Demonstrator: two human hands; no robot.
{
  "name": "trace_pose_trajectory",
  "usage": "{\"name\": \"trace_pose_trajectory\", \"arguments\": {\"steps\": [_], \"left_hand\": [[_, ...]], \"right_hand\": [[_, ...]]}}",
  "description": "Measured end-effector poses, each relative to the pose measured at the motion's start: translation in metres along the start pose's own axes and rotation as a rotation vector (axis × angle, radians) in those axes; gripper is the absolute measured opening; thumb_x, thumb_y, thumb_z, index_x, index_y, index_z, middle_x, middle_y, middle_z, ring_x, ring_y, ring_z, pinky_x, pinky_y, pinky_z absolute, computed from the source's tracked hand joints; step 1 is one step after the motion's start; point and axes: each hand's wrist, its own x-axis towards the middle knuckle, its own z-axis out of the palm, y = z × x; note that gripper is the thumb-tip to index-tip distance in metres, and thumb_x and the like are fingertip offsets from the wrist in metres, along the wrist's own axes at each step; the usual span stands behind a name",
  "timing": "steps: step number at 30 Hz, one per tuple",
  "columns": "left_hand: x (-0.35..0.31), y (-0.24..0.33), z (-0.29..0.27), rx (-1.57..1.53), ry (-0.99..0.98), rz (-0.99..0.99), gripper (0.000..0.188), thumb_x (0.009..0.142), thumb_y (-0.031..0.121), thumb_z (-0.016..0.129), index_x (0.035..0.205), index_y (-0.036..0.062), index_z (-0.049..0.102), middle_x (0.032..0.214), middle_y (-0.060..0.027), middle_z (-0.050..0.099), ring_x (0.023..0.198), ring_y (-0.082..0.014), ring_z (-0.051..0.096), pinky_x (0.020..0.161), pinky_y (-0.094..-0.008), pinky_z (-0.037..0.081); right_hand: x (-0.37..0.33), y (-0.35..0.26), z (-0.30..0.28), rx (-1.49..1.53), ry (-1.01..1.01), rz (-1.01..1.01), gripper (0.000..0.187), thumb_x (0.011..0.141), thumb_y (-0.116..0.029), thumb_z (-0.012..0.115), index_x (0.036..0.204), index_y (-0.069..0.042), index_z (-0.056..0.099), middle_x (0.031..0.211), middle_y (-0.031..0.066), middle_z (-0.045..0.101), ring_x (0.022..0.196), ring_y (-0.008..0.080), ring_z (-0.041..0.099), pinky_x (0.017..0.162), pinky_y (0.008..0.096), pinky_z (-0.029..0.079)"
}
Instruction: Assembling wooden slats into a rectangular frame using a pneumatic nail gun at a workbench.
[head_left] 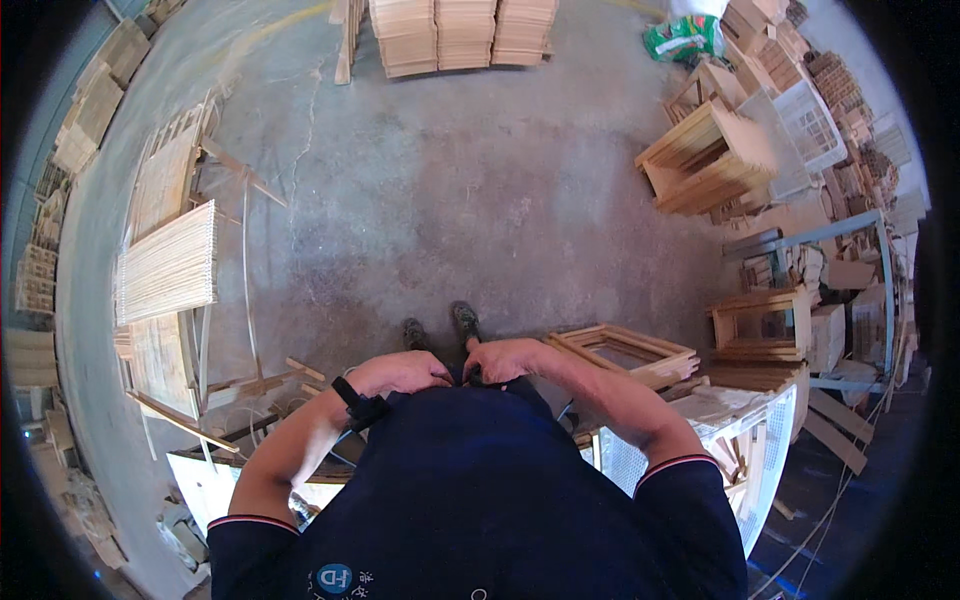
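Observation:
My left hand [408, 370] and my right hand [502, 360] meet almost at the middle of my waist, by the lower edge of my dark blue shirt [450, 470]. The fingers of both are curled in. Under the right fingers a small dark thing shows, too hidden to name. What the left fingers hold, if anything, is out of sight. A black band [358, 402] is round my left wrist. Beyond the hands are my shoes [464, 320] on the concrete floor.
Tall stacks of wooden slats [435, 35] stand ahead. To the left, a bench carries a row of pale strips [168, 265]. Wooden frames [625, 352] lie close on my right, with more stacked frames [705, 160] farther off. A blue metal rack [835, 230] stands at the right.

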Motion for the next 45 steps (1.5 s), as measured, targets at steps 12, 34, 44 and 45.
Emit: {"name": "trace_pose_trajectory", "arguments": {"steps": [12, 34, 44, 45], "left_hand": [[-0.005, -0.037, 0.018, -0.193, 0.078, 0.067, 0.039, 0.102, 0.034, 0.059, 0.123, 0.0030, 0.070, 0.113, -0.0117, 0.073, 0.103, -0.0222, 0.066, 0.089, -0.0361, 0.051], [0.008, -0.076, 0.047, 0.041, 0.453, 0.876, 0.039, 0.089, 0.020, 0.067, 0.124, 0.0023, 0.064, 0.127, -0.0180, 0.062, 0.118, -0.0330, 0.060, 0.097, -0.0395, 0.049], [0.011, -0.058, 0.039, -0.358, 0.295, 0.525, 0.035, 0.091, 0.022, 0.067, 0.119, 0.0018, 0.068, 0.111, -0.0113, 0.069, 0.102, -0.0221, 0.065, 0.087, -0.0337, 0.051], [0.009, -0.054, 0.039, -0.716, 0.198, 0.185, 0.034, 0.093, 0.024, 0.067, 0.117, 0.0019, 0.070, 0.108, -0.0079, 0.070, 0.098, -0.0161, 0.065, 0.084, -0.0303, 0.050]], "right_hand": [[-0.009, -0.018, 0.007, 0.316, 0.151, 0.059, 0.042, 0.075, -0.011, 0.070, 0.116, -0.010, 0.075, 0.098, 0.0186, 0.072, 0.095, 0.0275, 0.068, 0.083, 0.0385, 0.052], [-0.020, -0.024, 0.005, 0.579, 0.168, 0.037, 0.045, 0.070, 0.006, 0.056, 0.112, -0.001, 0.071, 0.106, 0.0098, 0.070, 0.104, 0.0190, 0.063, 0.091, 0.0302, 0.048], [-0.009, -0.012, 0.009, 0.556, 0.195, 0.037, 0.038, 0.073, 0.001, 0.059, 0.108, 0.000, 0.073, 0.106, 0.0134, 0.070, 0.105, 0.0237, 0.063, 0.093, 0.0331, 0.048], [-0.016, -0.022, 0.004, 0.511, 0.212, 0.046, 0.035, 0.074, -0.001, 0.061, 0.107, 0.000, 0.074, 0.106, 0.0140, 0.070, 0.105, 0.0235, 0.063, 0.093, 0.0338, 0.048]]}}
